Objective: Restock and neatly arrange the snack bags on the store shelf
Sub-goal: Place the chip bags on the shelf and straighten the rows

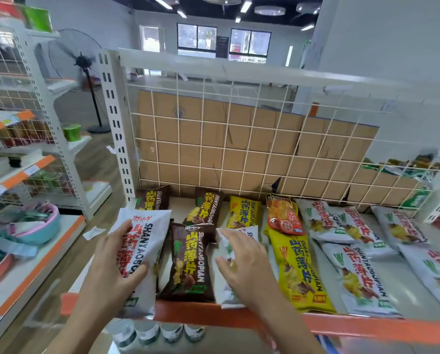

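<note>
My left hand (116, 261) grips a white snack bag (147, 241) with red and black print, held tilted over the shelf's left end. My right hand (244, 261) lies flat with spread fingers on another white bag (242, 232) lying on the shelf (367, 328). Between the two stands a brown bag (188, 264), with two more brown bags (153, 199) behind. Yellow bags (298, 272), an orange-red bag (285, 215) and several white bags (362, 274) lie in rows to the right.
A white wire grid (239, 139) backed by cardboard closes the shelf's rear. An orange price rail runs along the front edge. Bottles (147, 333) stand on the level below. Another shelving unit (22, 175) with bowls is on the left, a floor fan (83, 62) beyond it.
</note>
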Demonstrator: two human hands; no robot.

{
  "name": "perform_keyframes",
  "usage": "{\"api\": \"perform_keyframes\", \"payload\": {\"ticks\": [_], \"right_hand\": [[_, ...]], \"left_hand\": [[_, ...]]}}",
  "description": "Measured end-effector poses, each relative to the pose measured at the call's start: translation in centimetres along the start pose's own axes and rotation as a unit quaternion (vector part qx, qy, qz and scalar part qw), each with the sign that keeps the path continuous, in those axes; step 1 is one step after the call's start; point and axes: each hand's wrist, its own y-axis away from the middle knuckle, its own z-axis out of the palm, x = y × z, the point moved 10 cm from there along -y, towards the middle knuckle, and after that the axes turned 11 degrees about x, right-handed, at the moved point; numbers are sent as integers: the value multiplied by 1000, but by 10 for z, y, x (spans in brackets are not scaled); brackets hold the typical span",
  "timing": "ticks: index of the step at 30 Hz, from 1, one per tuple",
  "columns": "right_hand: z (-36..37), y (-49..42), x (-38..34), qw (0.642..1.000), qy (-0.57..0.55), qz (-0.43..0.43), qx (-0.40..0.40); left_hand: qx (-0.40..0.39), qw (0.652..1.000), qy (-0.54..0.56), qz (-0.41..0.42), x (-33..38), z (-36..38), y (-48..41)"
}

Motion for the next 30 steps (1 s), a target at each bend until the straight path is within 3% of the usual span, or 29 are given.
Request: {"api": "perform_keyframes", "payload": {"ticks": [19,25,30], "right_hand": [[-186,135,218,977,111,174,43],[-245,182,268,965,121,214,93],[-270,203,295,959,129,230,103]], "left_hand": [[-139,984,85,68,182,166,95],[-177,976,96,89,236,221,142],[-211,972,90,53,259,263,166]]}}
